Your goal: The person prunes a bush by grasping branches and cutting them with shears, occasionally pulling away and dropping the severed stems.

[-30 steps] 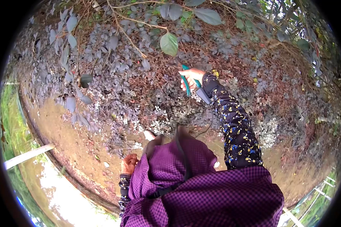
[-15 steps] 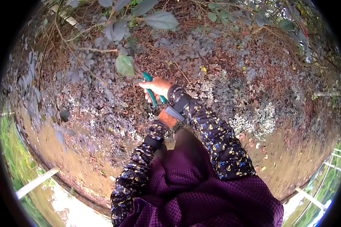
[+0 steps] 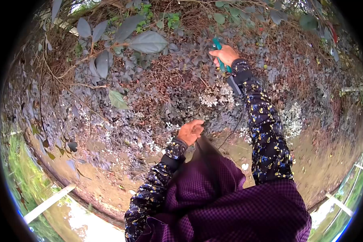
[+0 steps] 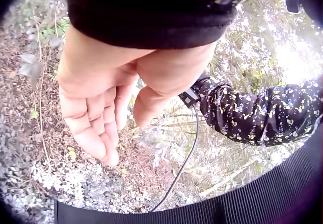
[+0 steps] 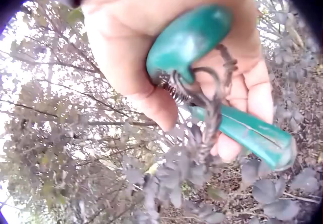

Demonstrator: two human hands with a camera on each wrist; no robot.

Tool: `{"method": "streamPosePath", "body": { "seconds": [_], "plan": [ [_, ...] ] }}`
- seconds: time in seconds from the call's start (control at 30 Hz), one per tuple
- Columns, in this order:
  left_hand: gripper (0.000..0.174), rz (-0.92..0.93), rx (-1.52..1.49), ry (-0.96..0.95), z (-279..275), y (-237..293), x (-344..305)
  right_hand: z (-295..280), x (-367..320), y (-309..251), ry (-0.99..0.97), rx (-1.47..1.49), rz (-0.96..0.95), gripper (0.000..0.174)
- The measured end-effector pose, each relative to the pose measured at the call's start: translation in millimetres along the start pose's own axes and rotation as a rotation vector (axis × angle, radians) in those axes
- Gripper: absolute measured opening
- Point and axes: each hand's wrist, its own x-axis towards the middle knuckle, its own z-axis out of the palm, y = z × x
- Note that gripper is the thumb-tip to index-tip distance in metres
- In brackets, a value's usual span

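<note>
In the head view my right hand (image 3: 226,55) reaches forward over dark-leaved shrubs, gripping green-handled pruning shears (image 3: 217,43). The right wrist view shows one green handle (image 5: 189,39) against the palm and the other handle (image 5: 257,135) under the fingers, spread apart with a spring between them. A dark twisted strand (image 5: 214,108) runs between the handles. My left hand (image 3: 189,132) hangs in front of the knees with nothing in it. Its fingers (image 4: 83,118) are loosely bent in the left wrist view, the thumb apart from them.
A leafy branch (image 3: 147,42) hangs close at the upper left. Purple and whitish foliage (image 3: 213,99) covers the ground ahead. Bare soil (image 3: 310,157) lies around the checked purple garment (image 3: 205,177). A thin cable (image 4: 189,158) trails from the right sleeve.
My right hand with the shears swung left, then moved forward and right. The left hand rose from beside the lap, came near the right wrist, and is now apart from it.
</note>
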Motion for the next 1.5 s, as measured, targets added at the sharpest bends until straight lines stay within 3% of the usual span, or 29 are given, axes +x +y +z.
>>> {"method": "streamPosePath", "body": {
  "seconds": [0.07,0.1,0.2,0.23,0.27,0.33,0.4,0.47,0.53,0.6,0.67,0.73,0.8,0.87,0.93,0.97,1.0,1.07,1.1,1.13,1.2,1.3,1.33,1.4,1.43,1.5],
  "plan": [
    [0.05,-0.037,-0.267,-0.032,-5,5,9,6,14,14,-0.162,-0.125,0.323,0.045],
    [0.05,-0.038,-0.267,-0.028,-7,7,12,13,12,27,-0.182,-0.118,0.385,0.049],
    [0.062,-0.064,-0.342,0.092,-20,10,21,44,-6,58,-0.23,-0.063,0.401,0.042],
    [0.049,0.039,-0.33,0.053,-30,3,20,52,-15,61,-0.245,-0.06,0.4,0.04],
    [0.055,0.123,-0.558,-0.069,-39,9,21,61,-23,67,-0.26,-0.054,0.405,0.039],
    [0.061,-0.029,-0.275,0.233,-36,24,28,79,-40,71,-0.306,-0.114,0.357,0.04],
    [0.071,-0.11,-0.263,0.366,-39,44,33,102,-58,68,-0.382,-0.217,0.385,0.031],
    [0.067,-0.115,-0.242,0.492,-39,54,37,118,-72,76,-0.667,-0.468,0.032,0.031],
    [0.056,-0.155,-0.135,0.575,-49,58,43,142,-83,92,-0.717,-0.566,-0.234,0.028],
    [0.049,-0.141,-0.038,0.693,-51,61,44,166,-94,99,-0.598,-0.391,-0.158,0.025],
    [0.057,-0.103,0.103,0.742,-60,54,51,171,-98,84,-0.648,-0.343,-0.083,0.022],
    [0.066,-0.222,0.318,0.808,-67,57,49,174,-106,74,-0.678,-0.363,-0.11,0.022],
    [0.074,-0.259,0.292,0.847,-104,-6,80,180,-112,74,-0.637,-0.239,-0.075,0.024],
    [0.071,-0.285,0.172,0.816,-99,12,60,177,-123,59,-0.602,0.075,0.282,0.025],
    [0.065,-0.255,0.209,0.771,-102,23,47,183,-121,65,-0.605,0.073,0.32,0.027],
    [0.061,-0.178,0.316,0.893,-106,16,47,183,-124,63,-0.601,0.092,0.351,0.027],
    [0.054,-0.22,0.377,0.911,-117,6,51,182,-128,61,-0.598,0.112,0.384,0.028],
    [0.049,-0.158,0.302,0.901,-127,9,47,181,-130,60,-0.625,0.075,0.359,0.029],
    [0.038,-0.073,0.23,0.9,-105,65,16,184,-129,63,-0.654,0.114,0.356,0.028],
    [0.028,0.051,-0.21,0.757,-119,58,11,187,-132,64,-0.683,0.153,0.352,0.028],
    [0.018,0.023,-0.406,0.662,-139,87,-21,186,-138,57,-0.634,0.237,0.332,0.033],
    [0.019,0.094,-0.815,0.586,-175,101,-69,183,-135,58,-0.631,0.266,0.333,0.03],
    [0.027,0.118,-0.912,0.457,-205,78,-80,182,-132,56,-0.652,0.27,0.322,0.029],
    [0.024,0.165,-1.202,0.081,-231,53,-100,178,-136,35,-0.628,0.286,0.291,0.03],
    [0.018,0.258,-1.253,-0.258,-242,38,-99,180,-128,35,-0.684,0.279,0.275,0.031],
    [0.015,0.333,-1.229,-0.229,-244,33,-99,185,-119,19,-0.748,0.274,0.233,0.033]
  ]
}}
